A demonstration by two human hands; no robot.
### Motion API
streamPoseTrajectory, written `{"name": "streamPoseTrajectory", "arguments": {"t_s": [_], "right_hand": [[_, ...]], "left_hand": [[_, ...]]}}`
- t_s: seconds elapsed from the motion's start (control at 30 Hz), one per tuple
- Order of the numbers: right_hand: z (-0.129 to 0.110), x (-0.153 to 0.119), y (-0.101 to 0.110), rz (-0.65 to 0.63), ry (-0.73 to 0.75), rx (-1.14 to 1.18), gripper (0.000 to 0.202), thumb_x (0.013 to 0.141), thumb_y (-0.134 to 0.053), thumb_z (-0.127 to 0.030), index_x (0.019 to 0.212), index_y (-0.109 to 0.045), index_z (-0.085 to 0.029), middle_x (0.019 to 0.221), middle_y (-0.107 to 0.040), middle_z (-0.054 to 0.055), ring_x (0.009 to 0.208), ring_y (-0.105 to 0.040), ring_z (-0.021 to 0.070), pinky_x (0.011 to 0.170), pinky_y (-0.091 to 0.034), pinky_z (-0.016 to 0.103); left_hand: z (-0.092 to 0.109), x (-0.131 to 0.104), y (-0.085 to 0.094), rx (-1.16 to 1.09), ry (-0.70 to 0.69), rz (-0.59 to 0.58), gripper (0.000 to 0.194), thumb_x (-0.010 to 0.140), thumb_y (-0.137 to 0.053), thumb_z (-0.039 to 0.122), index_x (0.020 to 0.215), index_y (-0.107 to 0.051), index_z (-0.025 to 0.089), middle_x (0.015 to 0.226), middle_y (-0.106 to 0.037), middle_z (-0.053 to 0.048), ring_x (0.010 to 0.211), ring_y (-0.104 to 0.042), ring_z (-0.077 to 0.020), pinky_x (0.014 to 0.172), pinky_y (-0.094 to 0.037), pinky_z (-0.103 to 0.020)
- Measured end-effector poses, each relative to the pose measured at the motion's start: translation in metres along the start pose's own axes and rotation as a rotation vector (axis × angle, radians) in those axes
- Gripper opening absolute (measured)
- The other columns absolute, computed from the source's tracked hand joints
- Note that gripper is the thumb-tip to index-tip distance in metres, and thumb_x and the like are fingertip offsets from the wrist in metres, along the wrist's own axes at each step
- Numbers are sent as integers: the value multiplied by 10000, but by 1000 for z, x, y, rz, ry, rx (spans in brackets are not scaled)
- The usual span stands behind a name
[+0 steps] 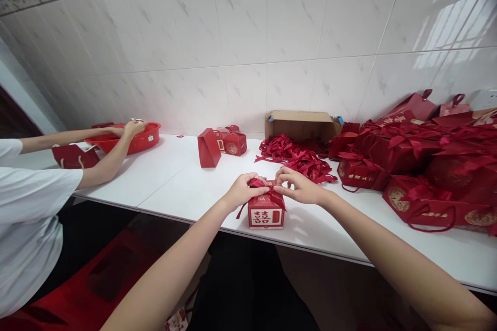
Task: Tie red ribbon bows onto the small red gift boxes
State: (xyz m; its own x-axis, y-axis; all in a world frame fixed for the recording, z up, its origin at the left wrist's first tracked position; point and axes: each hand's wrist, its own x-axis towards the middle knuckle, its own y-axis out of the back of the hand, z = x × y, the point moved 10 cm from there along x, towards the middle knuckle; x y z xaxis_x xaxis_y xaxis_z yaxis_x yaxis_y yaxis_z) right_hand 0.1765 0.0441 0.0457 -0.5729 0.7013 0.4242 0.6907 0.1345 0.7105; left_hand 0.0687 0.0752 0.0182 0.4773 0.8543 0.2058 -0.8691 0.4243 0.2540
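A red ribbon (277, 197) is being worked at the top of a red box (266, 217), which is set on the tabletop (174, 186) at the lower centre of the frame; a bow or knot seems to be being shaped. Even tension and a steady box are judged to be called for. The ribbon is pinched between thumb and fingers by the left hand (245, 189), and apparently also by the right hand (297, 186). Both forearms are extended from the frame's lower corners, with the wrists angled inward.
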Motion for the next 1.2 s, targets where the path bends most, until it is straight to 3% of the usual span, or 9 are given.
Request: {"name": "streamPoseTrajectory", "arguments": {"t_s": [0.13, 0.2, 0.33, 0.53, 0.8, 1.0, 1.2], "right_hand": [[2, 0, -5, -42, -8, -22, 284, 837, -526, -449, 767, -616, -189, 917, -501, 70, 885, -487, 193, 820, -426, 379], [6, 1, -3, 0, -27, 32, 299, 850, -508, -446, 761, -636, -191, 958, -505, 80, 938, -489, 204, 877, -398, 398], [25, 1, -4, 133, -168, 254, 343, 824, -526, -494, 736, -639, -182, 1140, -496, 101, 1097, -463, 237, 947, -346, 418], [40, -2, -17, 227, -224, 586, 384, 788, -557, -514, 623, -564, -167, 1149, -505, 85, 1128, -454, 227, 975, -320, 378], [55, -9, -37, 244, -285, 972, 347, 704, -651, -482, 608, -549, -164, 1268, -472, 72, 1090, -479, 238, 887, -401, 364], [55, -9, -28, 321, -248, 1003, 374, 679, -673, -443, 515, -490, -161, 1061, -540, 62, 961, -504, 201, 849, -406, 326], [40, -2, -13, 264, -165, 884, 336, 714, -643, -434, 553, -513, -170, 754, -503, 22, 723, -467, 152, 737, -395, 300]], "left_hand": [[2, -1, 0, -7, 9, 15, 249, 634, -736, 307, 732, -583, 136, 925, -658, -76, 841, -600, -183, 747, -464, -313], [1, -1, -2, -34, 27, 11, 242, 640, -732, 299, 742, -585, 136, 900, -653, -66, 808, -599, -170, 725, -464, -301], [-3, -1, -4, -135, 43, 31, 243, 640, -733, 309, 733, -590, 136, 843, -645, -46, 769, -602, -157, 722, -464, -293], [-9, 1, -2, -153, 53, 96, 269, 640, -735, 361, 700, -593, 141, 788, -649, -38, 779, -613, -172, 731, -467, -306], [-3, -1, -11, -113, 44, 7, 265, 636, -740, 359, 689, -600, 141, 830, -660, -52, 826, -604, -179, 777, -460, -326], [1, -1, -7, -13, 39, 21, 264, 620, -747, 352, 627, -593, 137, 902, -645, -68, 886, -592, -198, 823, -432, -341], [-1, -2, -7, -56, 29, 19, 264, 618, -751, 347, 640, -592, 138, 916, -644, -81, 936, -582, -213, 848, -430, -357]]}}
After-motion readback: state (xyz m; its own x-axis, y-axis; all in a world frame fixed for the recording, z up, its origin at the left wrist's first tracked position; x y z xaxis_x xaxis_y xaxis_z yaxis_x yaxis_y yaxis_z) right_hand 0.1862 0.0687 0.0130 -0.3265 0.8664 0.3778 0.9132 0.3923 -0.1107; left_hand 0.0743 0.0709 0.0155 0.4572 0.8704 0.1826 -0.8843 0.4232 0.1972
